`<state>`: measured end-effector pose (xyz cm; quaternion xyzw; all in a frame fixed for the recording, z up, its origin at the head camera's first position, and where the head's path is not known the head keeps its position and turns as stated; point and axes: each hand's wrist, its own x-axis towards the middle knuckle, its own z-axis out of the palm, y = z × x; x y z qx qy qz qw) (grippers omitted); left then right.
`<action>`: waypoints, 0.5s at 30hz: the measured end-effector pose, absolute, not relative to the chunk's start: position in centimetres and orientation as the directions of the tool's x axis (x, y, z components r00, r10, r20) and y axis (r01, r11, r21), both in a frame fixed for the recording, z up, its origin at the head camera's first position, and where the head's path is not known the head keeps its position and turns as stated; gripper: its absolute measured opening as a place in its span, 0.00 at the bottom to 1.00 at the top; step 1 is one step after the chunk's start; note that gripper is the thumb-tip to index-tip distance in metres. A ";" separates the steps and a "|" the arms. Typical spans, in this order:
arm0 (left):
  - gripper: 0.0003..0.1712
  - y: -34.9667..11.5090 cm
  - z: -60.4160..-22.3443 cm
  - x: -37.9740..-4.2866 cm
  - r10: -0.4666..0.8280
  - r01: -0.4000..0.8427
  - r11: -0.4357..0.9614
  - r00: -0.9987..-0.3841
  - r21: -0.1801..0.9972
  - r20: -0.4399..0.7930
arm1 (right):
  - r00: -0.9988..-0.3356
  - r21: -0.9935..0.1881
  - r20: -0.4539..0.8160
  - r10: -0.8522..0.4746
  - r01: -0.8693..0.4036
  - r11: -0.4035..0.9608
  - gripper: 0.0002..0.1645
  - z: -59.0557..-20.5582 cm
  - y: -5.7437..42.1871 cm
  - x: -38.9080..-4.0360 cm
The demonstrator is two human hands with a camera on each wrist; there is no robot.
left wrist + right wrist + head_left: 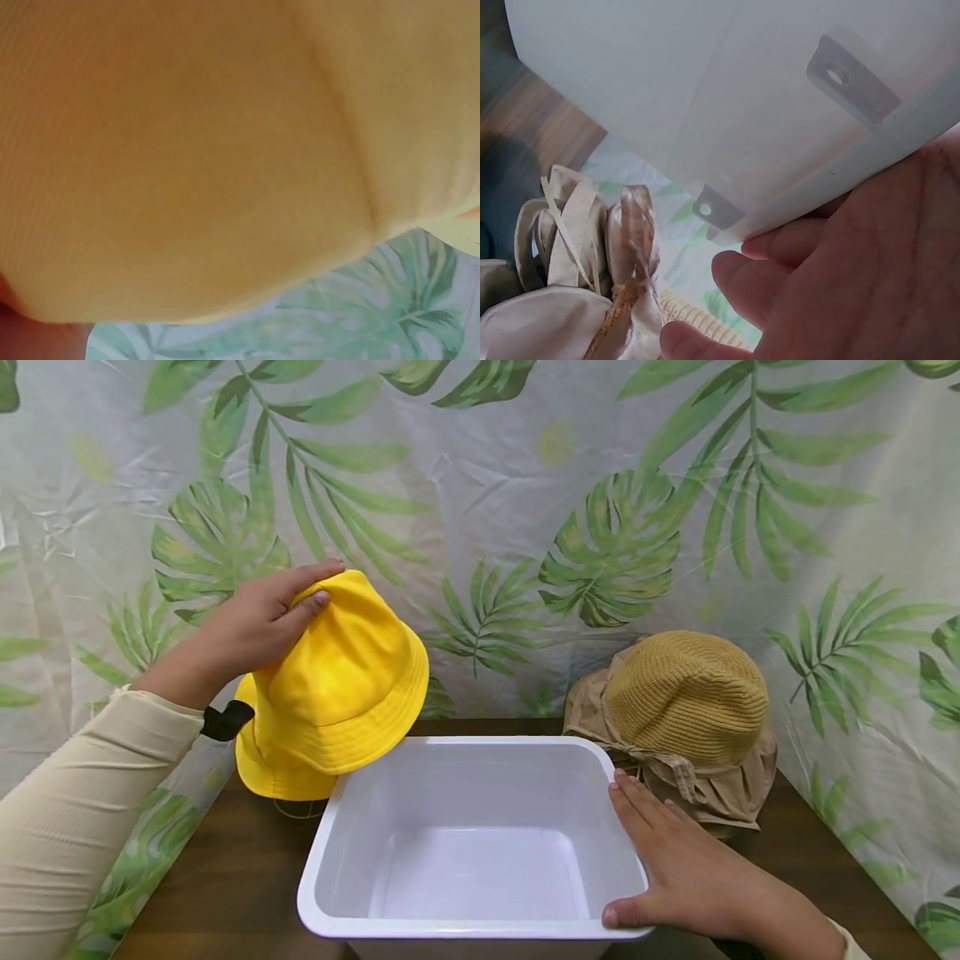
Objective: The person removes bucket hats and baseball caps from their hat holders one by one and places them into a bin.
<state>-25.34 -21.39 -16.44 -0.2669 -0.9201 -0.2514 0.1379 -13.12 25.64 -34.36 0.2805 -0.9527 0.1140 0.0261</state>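
My left hand [258,618] pinches the top of a yellow bucket hat [348,668] between thumb and fingers, holding it tilted over the back left corner of a white plastic tub [480,929]. Another yellow brim [281,781] shows beneath and to the left of it. Yellow fabric [187,165] fills most of the left wrist view. My right hand [690,860] rests on the tub's right rim, fingers straight along the outside and thumb on the front corner. In the right wrist view, its fingers [780,289] lie against the tub's underside of the rim.
Right of the tub, a mustard knitted hat [690,697] sits on a beige fabric hat [720,797] with ties. All stand on a dark wooden table [225,877]. A leaf-patterned cloth [480,527] hangs behind the table. The tub's inner floor shows bare.
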 end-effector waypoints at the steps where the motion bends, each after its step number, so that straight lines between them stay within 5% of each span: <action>1: 0.28 -21.1 -16.5 -25.3 0.439 0.583 0.720 -0.802 0.375 0.404 | -0.844 -0.210 0.108 -0.525 -0.536 0.818 0.76 -34.4 25.6 -13.1; 15: 0.26 -17.3 -16.9 -24.1 0.597 0.757 0.550 -0.651 0.352 0.469 | -0.840 -0.205 0.115 -0.530 -0.542 0.815 0.75 -34.4 25.7 -13.0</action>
